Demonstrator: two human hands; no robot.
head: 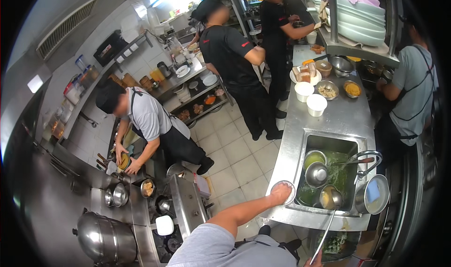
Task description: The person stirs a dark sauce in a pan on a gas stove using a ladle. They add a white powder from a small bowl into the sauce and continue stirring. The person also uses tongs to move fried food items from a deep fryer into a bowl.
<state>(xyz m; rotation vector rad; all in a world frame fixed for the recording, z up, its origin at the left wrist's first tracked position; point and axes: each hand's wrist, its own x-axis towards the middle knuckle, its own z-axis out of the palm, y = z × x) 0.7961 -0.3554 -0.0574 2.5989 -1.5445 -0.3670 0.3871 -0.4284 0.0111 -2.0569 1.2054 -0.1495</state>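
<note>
My left hand reaches down into a round metal bowl on the counter at the sink's left edge; its fingers are partly hidden, so its grip is unclear. At the bottom edge of the view, my right hand holds the long handle of a metal ladle. The ladle's head lies over the near end of the sink, by a bowl with yellowish contents. Greenish water fills the sink, where more metal bowls sit under the curved faucet.
A metal pot with a blue sponge stands right of the sink. White tubs and food bowls stand farther up the counter. A stove is at left. Several people work around the kitchen. A bin with greens is below.
</note>
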